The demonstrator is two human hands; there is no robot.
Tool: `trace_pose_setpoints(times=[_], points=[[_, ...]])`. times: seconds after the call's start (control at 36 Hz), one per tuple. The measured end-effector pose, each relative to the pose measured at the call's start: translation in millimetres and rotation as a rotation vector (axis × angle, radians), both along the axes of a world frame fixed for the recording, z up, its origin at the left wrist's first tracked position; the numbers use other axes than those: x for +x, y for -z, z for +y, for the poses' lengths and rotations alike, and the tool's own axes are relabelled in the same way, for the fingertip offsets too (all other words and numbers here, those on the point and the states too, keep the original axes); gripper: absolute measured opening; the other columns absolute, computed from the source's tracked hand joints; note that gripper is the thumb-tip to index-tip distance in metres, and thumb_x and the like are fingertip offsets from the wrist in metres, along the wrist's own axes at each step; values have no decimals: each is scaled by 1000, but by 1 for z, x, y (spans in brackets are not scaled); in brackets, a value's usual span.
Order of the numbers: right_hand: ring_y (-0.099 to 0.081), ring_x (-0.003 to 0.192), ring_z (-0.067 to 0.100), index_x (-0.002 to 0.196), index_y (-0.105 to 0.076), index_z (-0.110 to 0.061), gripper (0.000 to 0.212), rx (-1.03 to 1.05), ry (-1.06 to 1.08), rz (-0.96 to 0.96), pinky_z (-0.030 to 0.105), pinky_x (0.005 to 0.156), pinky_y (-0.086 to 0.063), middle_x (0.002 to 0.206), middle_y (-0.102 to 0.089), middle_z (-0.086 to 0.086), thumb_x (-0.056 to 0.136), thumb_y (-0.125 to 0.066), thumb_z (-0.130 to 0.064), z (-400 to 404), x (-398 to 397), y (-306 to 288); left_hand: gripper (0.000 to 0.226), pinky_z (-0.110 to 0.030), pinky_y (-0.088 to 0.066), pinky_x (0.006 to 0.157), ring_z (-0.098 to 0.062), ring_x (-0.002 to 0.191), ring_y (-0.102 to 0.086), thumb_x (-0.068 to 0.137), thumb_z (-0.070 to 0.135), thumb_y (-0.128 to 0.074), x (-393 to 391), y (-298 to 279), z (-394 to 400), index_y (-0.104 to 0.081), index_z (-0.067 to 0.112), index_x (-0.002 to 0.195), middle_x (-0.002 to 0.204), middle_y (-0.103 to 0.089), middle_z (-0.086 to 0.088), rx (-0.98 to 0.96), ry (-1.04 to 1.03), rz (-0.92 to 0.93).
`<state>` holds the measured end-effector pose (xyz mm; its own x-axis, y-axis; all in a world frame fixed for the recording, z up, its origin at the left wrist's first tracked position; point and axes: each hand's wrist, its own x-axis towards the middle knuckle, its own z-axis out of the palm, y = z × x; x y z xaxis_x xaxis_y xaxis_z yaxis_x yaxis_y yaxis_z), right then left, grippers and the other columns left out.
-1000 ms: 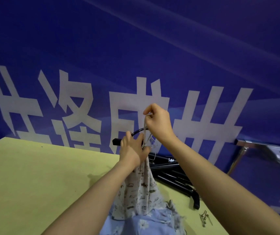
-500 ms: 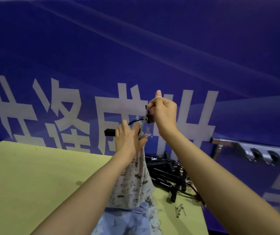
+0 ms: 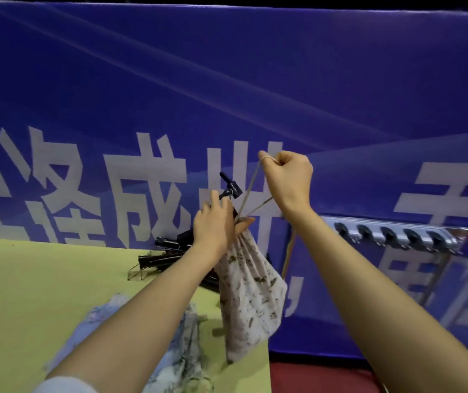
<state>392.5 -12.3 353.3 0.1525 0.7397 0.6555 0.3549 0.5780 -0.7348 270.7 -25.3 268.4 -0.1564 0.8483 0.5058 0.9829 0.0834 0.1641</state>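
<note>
Above yellow table (image 3: 42, 293), hands cinching printed pouch (image 3: 251, 296), drawstring (image 3: 251, 182) taut

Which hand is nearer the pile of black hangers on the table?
Left. The left hand, gripping the bag, is just above the hangers; the right hand holds the drawstring higher, further right.

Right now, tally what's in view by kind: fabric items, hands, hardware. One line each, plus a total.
printed drawstring bag: 1
pale blue cloth: 1
hands: 2, left hand and right hand
metal hook rack: 1
black hanger pile: 1, pieces too tangled to count singly
Total: 6
</note>
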Motion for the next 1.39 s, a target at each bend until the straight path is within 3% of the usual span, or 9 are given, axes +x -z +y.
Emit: trace_pose_setpoints(times=[0.22, 0.47, 0.64, 0.72, 0.86, 0.94, 1.0, 1.14, 1.39], points=[[-17, 44, 16, 46, -20, -18, 55, -180, 119, 136, 30, 48, -23, 42, -19, -3, 90, -54, -20, -8, 54, 7, 48, -42, -44, 79, -36, 109, -48, 88, 45, -55, 63, 27, -1, -46, 8, 117, 137, -31, -16, -9, 165, -55], [-17, 33, 13, 47, -20, -17, 56, -252, 188, 255, 31, 47, -20, 30, -16, -8, 93, -51, -22, 8, 94, 30, 50, -41, -45, 82, -33, 116, -40, 90, 49, -51, 113, 61, 21, -43, 9, 119, 134, -32, -13, -142, 226, -98], [-35, 49, 21, 54, -49, 3, 50, -201, 216, 176, 36, 52, -37, 53, -42, 15, 93, -52, -27, 37, 117, 42, 73, -38, -48, 90, -33, 123, -37, 87, 67, -36, 140, 72, 49, -30, 11, 134, 142, -21, -16, -270, 224, -83], [-36, 51, 23, 47, -38, -9, 51, -212, 210, 97, 44, 53, -44, 49, -39, 13, 91, -56, -28, 55, 127, 57, 86, -45, -40, 101, -39, 138, -22, 85, 74, -28, 151, 83, 59, -18, 15, 145, 154, -5, -18, -413, 237, -95], [-31, 48, 19, 57, -49, 6, 48, -280, 172, -29, 31, 53, -31, 46, -36, 8, 90, -60, -27, 75, 147, 91, 100, -51, -3, 117, -43, 144, 3, 75, 85, -10, 164, 108, 77, -10, 20, 150, 156, 4, -24, -584, 211, 104], [-29, 48, 20, 48, -40, -4, 50, -333, 165, -91, 31, 55, -29, 46, -31, 6, 88, -62, -26, 89, 160, 115, 97, -51, 8, 116, -41, 144, 14, 79, 82, -9, 171, 125, 88, -10, 18, 151, 156, 5, -25, -646, 226, 191], [-31, 50, 21, 48, -36, -10, 51, -381, 168, -113, 32, 56, -30, 45, -29, 5, 88, -62, -27, 98, 171, 130, 91, -51, 5, 116, -38, 145, 8, 82, 79, -17, 178, 132, 96, -19, 17, 149, 157, -5, -22, -656, 263, 165], [-36, 53, 20, 64, -56, 10, 46, -538, 160, -179, 30, 53, -32, 49, -37, 10, 86, -64, -30, 117, 193, 158, 70, -42, -20, 109, -30, 134, -25, 86, 69, -37, 196, 137, 117, -44, 18, 134, 144, -34, -10, -519, 374, -37], [-42, 56, 17, 62, -53, -6, 32, -718, 36, -285, 18, 45, -32, 51, -44, 1, 86, -66, -23, 164, 242, 209, 24, -35, -35, 87, -28, 107, -57, 90, 42, -57, 243, 141, 170, -68, 21, 92, 101, -70, -1, -543, 339, -592]])
